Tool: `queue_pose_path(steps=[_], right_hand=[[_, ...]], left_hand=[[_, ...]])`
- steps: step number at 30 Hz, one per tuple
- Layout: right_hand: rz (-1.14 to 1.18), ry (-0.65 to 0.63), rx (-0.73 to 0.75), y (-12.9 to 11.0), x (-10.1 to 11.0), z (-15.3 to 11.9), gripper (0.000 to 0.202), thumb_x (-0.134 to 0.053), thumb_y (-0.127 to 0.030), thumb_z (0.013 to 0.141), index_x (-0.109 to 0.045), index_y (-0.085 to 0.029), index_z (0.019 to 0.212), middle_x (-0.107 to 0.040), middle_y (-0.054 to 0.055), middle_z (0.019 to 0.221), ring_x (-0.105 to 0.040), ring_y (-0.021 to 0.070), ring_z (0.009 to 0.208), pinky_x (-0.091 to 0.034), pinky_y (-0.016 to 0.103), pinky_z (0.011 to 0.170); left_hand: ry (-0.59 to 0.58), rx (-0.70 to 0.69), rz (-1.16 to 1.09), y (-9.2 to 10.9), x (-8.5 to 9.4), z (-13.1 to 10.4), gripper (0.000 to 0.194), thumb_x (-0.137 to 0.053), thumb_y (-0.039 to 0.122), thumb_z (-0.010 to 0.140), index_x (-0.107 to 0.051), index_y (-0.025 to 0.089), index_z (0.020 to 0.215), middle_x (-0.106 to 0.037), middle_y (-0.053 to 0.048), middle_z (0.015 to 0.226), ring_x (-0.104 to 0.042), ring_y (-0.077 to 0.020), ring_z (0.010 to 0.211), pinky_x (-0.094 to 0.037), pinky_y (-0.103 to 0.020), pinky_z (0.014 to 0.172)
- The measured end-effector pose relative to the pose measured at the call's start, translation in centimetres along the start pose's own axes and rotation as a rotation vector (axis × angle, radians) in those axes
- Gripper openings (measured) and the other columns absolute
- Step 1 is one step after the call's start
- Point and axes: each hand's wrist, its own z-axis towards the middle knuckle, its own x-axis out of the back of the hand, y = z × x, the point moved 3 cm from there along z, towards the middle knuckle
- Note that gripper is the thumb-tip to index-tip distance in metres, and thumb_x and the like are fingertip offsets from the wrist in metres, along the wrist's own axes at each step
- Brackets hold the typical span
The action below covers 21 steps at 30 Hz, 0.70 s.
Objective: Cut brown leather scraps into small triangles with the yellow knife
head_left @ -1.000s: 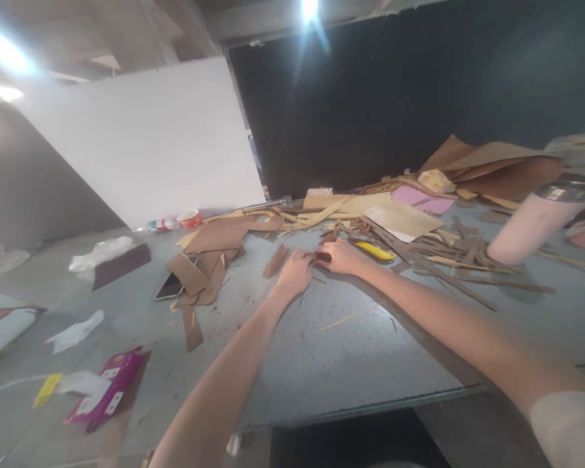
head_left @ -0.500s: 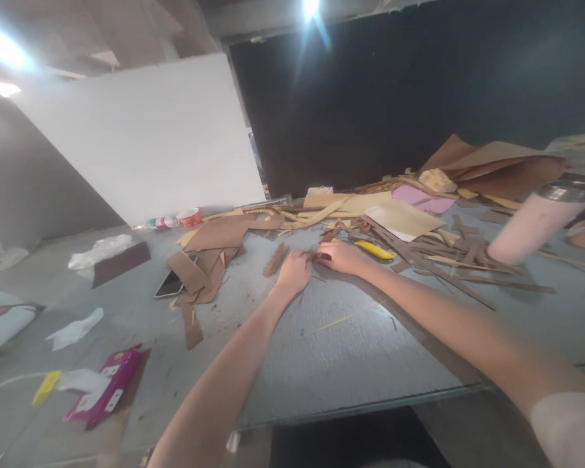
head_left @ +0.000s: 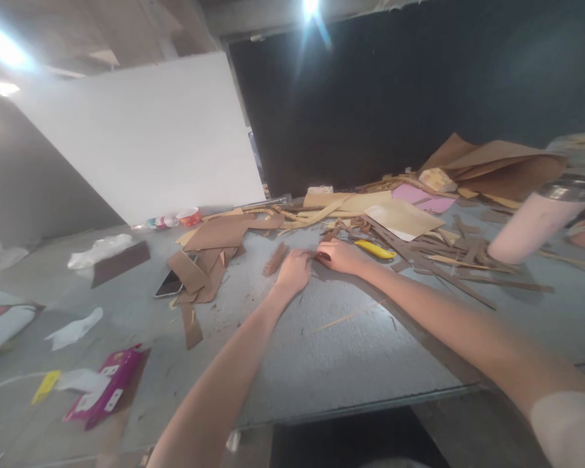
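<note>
My left hand (head_left: 295, 270) and my right hand (head_left: 340, 255) rest close together at the middle of the table, fingers curled. Pinched in the right fingers is a small dark brown piece (head_left: 325, 257), which looks like paper or leather; its far end reaches toward the left fingertips. The left fingertips are pressed together at that end, though exactly what they grip is hard to make out. Just left of the left hand lies a small bundle of brown strips (head_left: 275, 259). A yellow utility knife (head_left: 374, 249) lies right of the right hand.
Brown strips (head_left: 461, 250) are heaped on the right, beside a pink tumbler (head_left: 531, 224). Brown sheets (head_left: 217, 234) partly cover a phone (head_left: 168, 285) on the left. A magenta tissue pack (head_left: 108, 387) lies near the grey table's (head_left: 351, 364) front left.
The hands stay in nearly the same place, with only a slight shift of the right fingers and the small brown piece. Everything else looks the same.
</note>
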Motion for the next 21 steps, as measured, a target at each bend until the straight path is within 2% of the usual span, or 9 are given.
queue_pose_path(steps=[4, 7, 11, 14, 21], right_hand=[[0.016, 0.006, -0.042, 0.2, -0.1, 0.1, 0.024, -0.056, -0.03, 0.112, -0.077, -0.019, 0.105, -0.077, 0.009, 0.105, -0.069, 0.0224, 0.101, -0.044, 0.032, 0.092], [0.085, 0.022, -0.151, 0.6, -0.1, 0.2, 0.02, -0.061, -0.029, 0.109, -0.077, -0.02, 0.103, -0.079, 0.008, 0.104, -0.07, 0.0213, 0.1, -0.045, 0.029, 0.087], [0.179, 0.031, -0.313, 1.3, 0.0, 0.2, 0.016, -0.069, -0.033, 0.104, -0.079, -0.021, 0.099, -0.08, 0.005, 0.093, -0.072, 0.0188, 0.084, -0.045, 0.026, 0.074], [0.221, 0.026, -0.401, 1.8, -0.2, 0.3, 0.017, -0.071, -0.035, 0.103, -0.079, -0.021, 0.097, -0.081, 0.005, 0.09, -0.073, 0.0186, 0.082, -0.045, 0.026, 0.072], [0.184, 0.018, -0.447, 2.3, -0.8, 0.6, 0.018, -0.072, -0.037, 0.103, -0.079, -0.022, 0.096, -0.083, 0.006, 0.097, -0.076, 0.0204, 0.088, -0.046, 0.026, 0.072]], left_hand=[[-0.017, -0.022, 0.001, 0.1, 0.1, 0.0, 0.041, -0.052, 0.004, 0.095, -0.078, 0.012, 0.126, -0.076, -0.015, 0.133, -0.065, -0.0278, 0.132, -0.049, -0.042, 0.122], [-0.032, -0.047, 0.001, 0.2, 0.2, 0.1, 0.042, -0.051, 0.003, 0.095, -0.078, 0.012, 0.126, -0.075, -0.015, 0.136, -0.064, -0.0276, 0.134, -0.048, -0.042, 0.123], [-0.052, -0.073, -0.004, 0.2, 0.1, 0.2, 0.041, -0.049, 0.002, 0.095, -0.079, 0.014, 0.12, -0.075, -0.014, 0.137, -0.061, -0.027, 0.138, -0.047, -0.042, 0.125], [-0.066, -0.067, -0.019, 0.0, 0.1, 0.2, 0.042, -0.049, 0.002, 0.094, -0.079, 0.015, 0.119, -0.076, -0.013, 0.135, -0.065, -0.0263, 0.134, -0.049, -0.041, 0.123], [-0.088, -0.064, -0.04, -0.7, 0.0, 0.6, 0.039, -0.049, 0.003, 0.093, -0.081, 0.017, 0.111, -0.078, -0.011, 0.129, -0.068, -0.0252, 0.13, -0.051, -0.039, 0.119]])
